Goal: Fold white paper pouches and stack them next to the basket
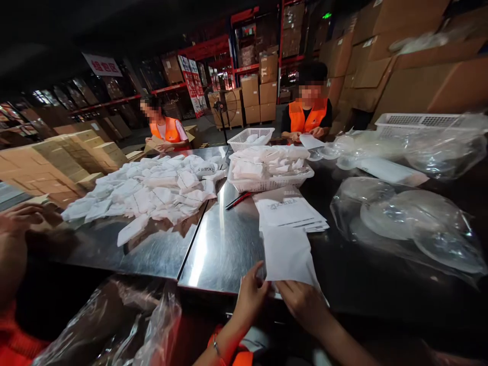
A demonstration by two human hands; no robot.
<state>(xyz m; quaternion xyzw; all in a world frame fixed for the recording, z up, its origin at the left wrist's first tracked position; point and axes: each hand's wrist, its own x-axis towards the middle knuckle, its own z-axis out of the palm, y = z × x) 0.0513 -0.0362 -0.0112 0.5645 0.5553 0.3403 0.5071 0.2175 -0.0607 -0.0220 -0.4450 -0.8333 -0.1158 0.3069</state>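
Observation:
A white flat bag lies on the steel table near its front edge. My left hand pinches its lower left corner, fingers closed on the edge. Its bottom edge is gripped by my right hand, fingers curled over it. Just beyond lies a stack of printed white bags. Behind that stands a white basket heaped with folded white packets.
A heap of white packets covers the table's left half. Red and black pens lie mid-table. Clear plastic bundles sit to the right. Two persons in orange vests work at the far side. Another person's hand rests at left.

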